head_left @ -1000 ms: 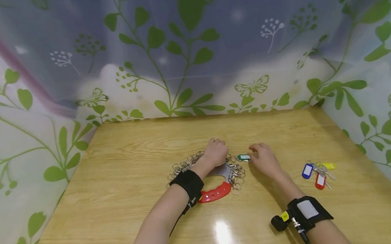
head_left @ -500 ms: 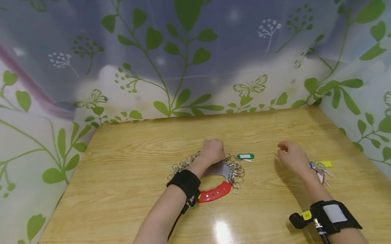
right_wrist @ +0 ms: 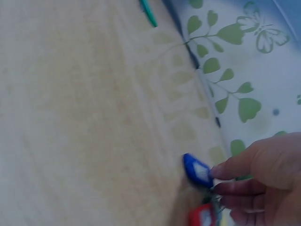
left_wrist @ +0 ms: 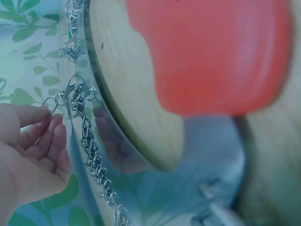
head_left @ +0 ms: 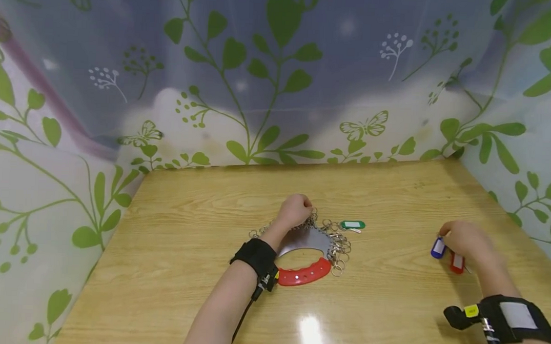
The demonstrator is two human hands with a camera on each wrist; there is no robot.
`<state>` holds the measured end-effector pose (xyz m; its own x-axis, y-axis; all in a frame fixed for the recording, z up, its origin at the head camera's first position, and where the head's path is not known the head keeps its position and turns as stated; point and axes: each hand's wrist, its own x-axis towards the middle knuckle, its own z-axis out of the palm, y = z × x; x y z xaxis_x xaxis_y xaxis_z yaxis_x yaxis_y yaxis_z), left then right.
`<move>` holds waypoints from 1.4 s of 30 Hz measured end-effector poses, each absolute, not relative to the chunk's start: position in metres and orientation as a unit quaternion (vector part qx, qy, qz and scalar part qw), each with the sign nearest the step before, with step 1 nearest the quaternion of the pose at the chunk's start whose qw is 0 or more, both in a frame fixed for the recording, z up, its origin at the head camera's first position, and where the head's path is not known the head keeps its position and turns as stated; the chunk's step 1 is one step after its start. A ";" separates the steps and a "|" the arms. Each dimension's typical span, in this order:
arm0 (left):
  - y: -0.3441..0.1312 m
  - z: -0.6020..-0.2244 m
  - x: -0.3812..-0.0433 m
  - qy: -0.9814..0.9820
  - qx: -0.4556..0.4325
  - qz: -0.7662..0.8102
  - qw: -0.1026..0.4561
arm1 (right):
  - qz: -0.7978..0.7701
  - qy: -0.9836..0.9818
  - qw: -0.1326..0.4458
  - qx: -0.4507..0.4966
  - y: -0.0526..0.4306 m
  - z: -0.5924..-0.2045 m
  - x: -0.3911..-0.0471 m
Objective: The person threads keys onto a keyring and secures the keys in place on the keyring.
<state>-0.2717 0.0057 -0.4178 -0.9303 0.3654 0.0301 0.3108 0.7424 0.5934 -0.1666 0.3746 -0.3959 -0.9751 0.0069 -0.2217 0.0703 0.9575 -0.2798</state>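
A metal key holder [head_left: 307,238] with a red handle [head_left: 304,272] lies on the table, its curved edge lined with small clasps and split rings. My left hand [head_left: 296,210] is at the holder's far edge. In the left wrist view, its thumb and fingers pinch a split ring [left_wrist: 46,107] hanging from a clasp [left_wrist: 75,87]. Off to the right, my right hand [head_left: 468,241] pinches the blue key tag [head_left: 438,247] near its ring end. The red key tag [head_left: 457,262] sits just below those fingers, and the hand covers most of the keys.
A green key tag [head_left: 352,224] with a key lies to the right of the holder, by its rings. The wooden table [head_left: 185,229] meets a leaf-patterned curtain [head_left: 278,110] at the back and sides. Both wrists wear black straps with cables.
My right hand has moved right from the green tag to the blue and red tags. My left hand has shifted slightly along the holder's edge and now lifts a ring.
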 end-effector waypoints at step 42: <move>0.004 -0.422 -0.270 0.926 0.201 0.314 0.066 | -0.166 0.982 0.077 0.036 0.374 -0.400 -0.166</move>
<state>-0.2701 0.0040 -0.4215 -0.9106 0.4133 0.0032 0.3300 0.7223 0.6078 -0.1660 0.3742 -0.4001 -0.9856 0.0462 -0.1625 0.0971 0.9421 -0.3211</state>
